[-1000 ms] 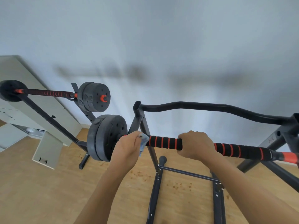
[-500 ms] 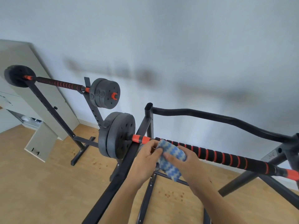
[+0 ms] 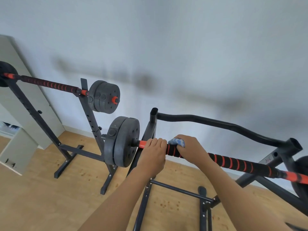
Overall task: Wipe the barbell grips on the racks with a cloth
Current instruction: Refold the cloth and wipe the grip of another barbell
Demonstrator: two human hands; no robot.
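Hands meet on the near bar (image 3: 233, 162), which lies across a black rack (image 3: 216, 123). The left hand (image 3: 154, 154) has its fingers (image 3: 158, 142) curled over the bar from above, clamped on it where the orange sleeve gives way to the black foam grip (image 3: 171, 150). Just right of those fingers, nearly touching them, the right hand (image 3: 191, 150) is wrapped round the grip with the cloth (image 3: 177, 141) under it. A blue-and-white wad of the cloth pokes out between the two hands, against the top of the grip. How far the cloth goes round the underside is hard to tell, since the hand covers it.

Left of the left fingers, close by, a pair of dark plates (image 3: 124, 142) sits on the bar's end. Right of the right fingers the red-ringed grip runs on bare to another orange sleeve. Beyond the fingers and well off to the left, a far bar (image 3: 50, 84) with far plates (image 3: 104, 96) rests on a second rack (image 3: 90, 117). Below the fingers is a wooden floor (image 3: 33, 197), and behind them a pale wall (image 3: 183, 47).
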